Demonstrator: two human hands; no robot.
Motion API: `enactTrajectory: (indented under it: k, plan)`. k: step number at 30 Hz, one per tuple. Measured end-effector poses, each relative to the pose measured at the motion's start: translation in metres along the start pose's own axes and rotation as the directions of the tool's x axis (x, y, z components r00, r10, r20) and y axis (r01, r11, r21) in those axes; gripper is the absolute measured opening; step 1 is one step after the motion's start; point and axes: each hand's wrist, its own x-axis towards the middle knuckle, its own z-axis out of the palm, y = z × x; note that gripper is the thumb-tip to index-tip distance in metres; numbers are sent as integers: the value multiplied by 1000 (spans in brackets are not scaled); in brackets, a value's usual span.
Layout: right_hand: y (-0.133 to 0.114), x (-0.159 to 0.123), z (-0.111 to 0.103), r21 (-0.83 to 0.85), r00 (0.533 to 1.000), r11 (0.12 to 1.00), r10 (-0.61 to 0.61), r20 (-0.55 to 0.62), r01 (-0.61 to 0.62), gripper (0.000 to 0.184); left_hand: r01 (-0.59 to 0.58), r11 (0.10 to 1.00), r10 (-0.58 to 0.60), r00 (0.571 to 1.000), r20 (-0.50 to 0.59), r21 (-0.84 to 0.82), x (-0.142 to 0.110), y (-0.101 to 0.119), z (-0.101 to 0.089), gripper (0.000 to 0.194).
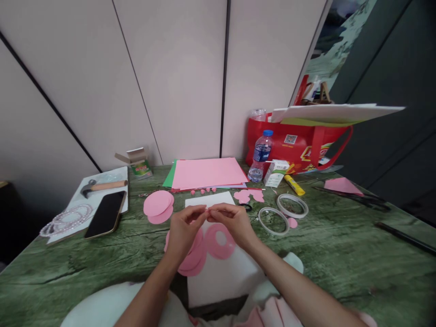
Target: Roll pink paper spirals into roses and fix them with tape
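My left hand [184,229] and my right hand [230,222] meet above a white sheet [225,272] on the green table. Both pinch a small pink piece [207,211] between their fingertips. Below the hands lie pink paper rings and circles [220,243]. A stack of pink paper circles [157,205] sits to the left of the hands. Two rolls of tape [273,220] lie to the right, near pink flower cut-outs [250,195].
Pink and green paper sheets [207,172] lie at the back by the wall. A water bottle [260,156], small box [276,173], glue stick [294,185] and red bag [299,143] stand at right. A phone [106,213], hammer [102,186] and beads [66,219] lie at left. Scissors [357,196] rest far right.
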Motion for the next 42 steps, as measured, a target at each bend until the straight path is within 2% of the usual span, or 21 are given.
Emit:
enactTrajectory:
  k: [3,9,15,26,33,42]
  plan:
    - [-1,0,2,-25,999,999,-33,8,33,19,27,999,-27,999,-18,-39,0,-2,0,26]
    - [-1,-1,2,-57,999,997,-49,-1,49,18,-19,999,20,1000,-24,31,0,3,0,18]
    - [2,-1,1,-140,996,986,-91,-2,90,15,-48,998,48,999,-4,29,0,2,1,16]
    - [1,-3,1,-339,957,899,-288,13,275,7,-92,994,91,996,12,67,-1,4,2,14]
    - [3,-5,2,-422,946,864,-322,-41,276,7,-133,987,131,991,34,87,-1,-7,6,15]
    - [7,-3,3,-429,947,875,-300,-119,224,7,-193,968,188,981,46,160,-3,-9,11,16]
